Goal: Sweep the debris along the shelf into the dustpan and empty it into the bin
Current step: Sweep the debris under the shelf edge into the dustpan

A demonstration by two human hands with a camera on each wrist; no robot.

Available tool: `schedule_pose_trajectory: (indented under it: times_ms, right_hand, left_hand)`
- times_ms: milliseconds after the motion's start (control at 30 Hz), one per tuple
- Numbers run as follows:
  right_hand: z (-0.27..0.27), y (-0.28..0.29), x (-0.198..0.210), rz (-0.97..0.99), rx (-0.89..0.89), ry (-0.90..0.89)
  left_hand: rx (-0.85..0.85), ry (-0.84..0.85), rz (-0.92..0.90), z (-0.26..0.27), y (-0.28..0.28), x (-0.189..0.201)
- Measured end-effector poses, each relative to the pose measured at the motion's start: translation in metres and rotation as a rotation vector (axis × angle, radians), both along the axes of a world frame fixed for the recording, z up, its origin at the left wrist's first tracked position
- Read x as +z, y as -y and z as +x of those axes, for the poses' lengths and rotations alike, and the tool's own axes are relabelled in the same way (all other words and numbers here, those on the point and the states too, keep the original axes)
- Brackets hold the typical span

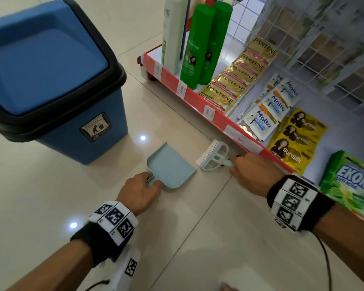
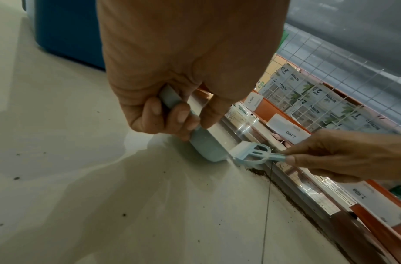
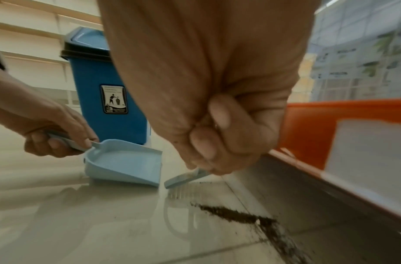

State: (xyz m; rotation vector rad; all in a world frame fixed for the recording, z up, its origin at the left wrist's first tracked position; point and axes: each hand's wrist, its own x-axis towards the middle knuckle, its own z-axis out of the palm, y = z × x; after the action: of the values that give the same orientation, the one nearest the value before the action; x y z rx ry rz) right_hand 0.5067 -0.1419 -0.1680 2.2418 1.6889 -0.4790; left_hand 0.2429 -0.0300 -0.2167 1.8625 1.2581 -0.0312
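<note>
Where "2.000" tags [image 2: 289, 132] line "Pantene" sachets [image 1: 237, 80]: dustpan [image 1: 170, 166], brush [image 1: 213, 154].

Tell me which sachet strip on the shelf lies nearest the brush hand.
The yellow Sunsilk strip: it lies just beyond the right hand, which holds the brush. The white Molto strip and gold Pantene strip lie farther along.

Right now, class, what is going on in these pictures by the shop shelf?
A person crouches by the red-edged shop shelf. The left hand grips the handle of a pale blue plastic dustpan resting on the floor tiles. The right hand holds a small pale blue brush beside the pan's mouth. A line of dark debris lies along the shelf base, not yet swept in. The blue lidded bin stands close behind.
</note>
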Motion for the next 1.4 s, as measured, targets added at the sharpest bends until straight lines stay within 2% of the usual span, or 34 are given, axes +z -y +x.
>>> schedule_pose_trajectory:
  times_ms: [100, 200, 333, 567, 700, 867, 967, 1133, 1233, 1300, 1400]
  right_hand:
    - [-0.011, -0.015, 0.002, 0.090, 0.093, 0.055]
    - [-0.019, -0.044, 0.000, 0.184, 0.102, 0.061]
    - [-0.019, -0.064, -0.006, 0.175, 0.112, 0.121]
    - [0.004, -0.008, 0.003, -0.033, -0.013, 0.040]
    - [0.007, 0.002, 0.017, 0.013, 0.006, 0.027]
    - [-0.013, -0.051, 0.018, 0.252, 0.087, -0.050]
    - [-0.024, -0.080, 0.009, 0.258, 0.153, -0.051]
    - [0.000, -0.040, 0.009, 0.060, 0.169, -0.081]
    - [0.018, -0.012, 0.021, -0.038, 0.100, -0.065]
    - [0.025, -0.009, 0.030, -0.031, 0.081, -0.037]
    - [0.018, -0.026, 0.046, 0.132, 0.065, -0.106]
  left_hand:
    - [-0.005, 0.012, -0.008, 0.003, 0.001, 0.001]
    - [0.002, 0.007, -0.001, 0.001, 0.002, 0.002]
    - [0.020, -0.014, 0.009, -0.002, 0.003, 0.006]
    - [0.017, -0.007, -0.016, 0.003, 0.001, 0.007]
    - [0.016, -0.010, 0.000, 0.008, -0.002, 0.004]
    - [0.024, -0.013, -0.027, 0.013, -0.009, -0.001]
    - [0.048, -0.010, -0.039, 0.009, -0.014, -0.002]
    - [0.106, 0.005, -0.047, -0.005, -0.017, -0.004]
    - [0.121, 0.004, -0.056, -0.010, -0.018, -0.004]
    - [0.115, 0.004, -0.057, -0.008, -0.019, -0.003]
    - [0.099, 0.015, -0.046, -0.001, -0.019, 0.000]
